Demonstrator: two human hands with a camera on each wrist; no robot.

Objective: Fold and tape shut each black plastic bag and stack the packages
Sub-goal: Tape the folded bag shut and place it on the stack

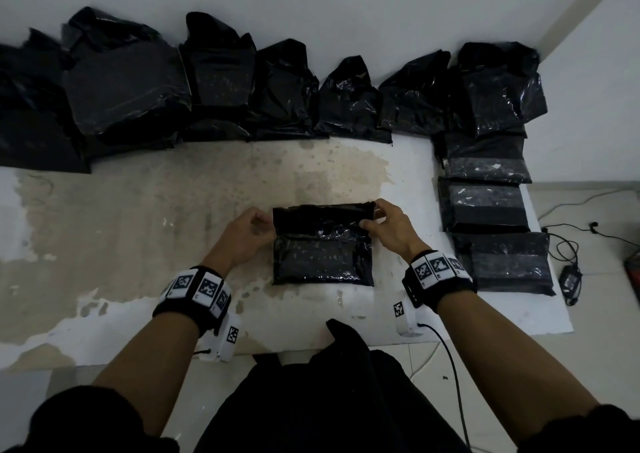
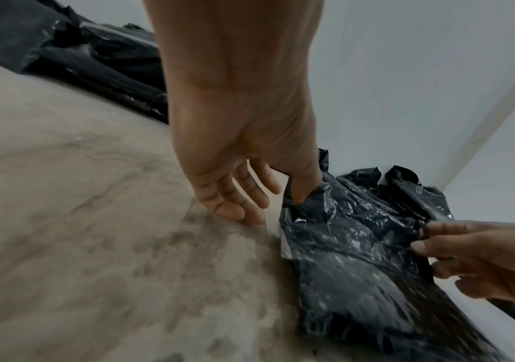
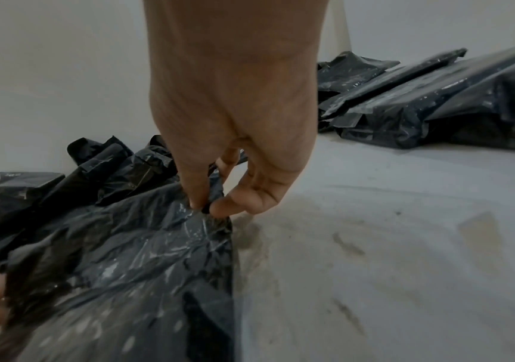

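Note:
A black plastic bag [image 1: 322,255] [image 2: 352,247] [image 3: 132,257] lies flat in the middle of the stained work surface [image 1: 156,217], its top flap raised along the far edge. My left hand [image 1: 258,227] [image 2: 296,193] pinches the flap's left corner with the thumb over the plastic; its other fingers [image 2: 237,203] hang straight beside the bag. At the right corner my right hand [image 1: 372,217] [image 3: 203,208] pinches the flap between thumb and forefinger. No tape is visible in any view.
Several unfolded black bags [image 1: 214,81] lean against the back wall. A column of flat, folded packages [image 1: 485,206] [image 3: 436,98] lies along the right edge of the surface. Cables and a charger [image 1: 571,279] sit on the floor to the right.

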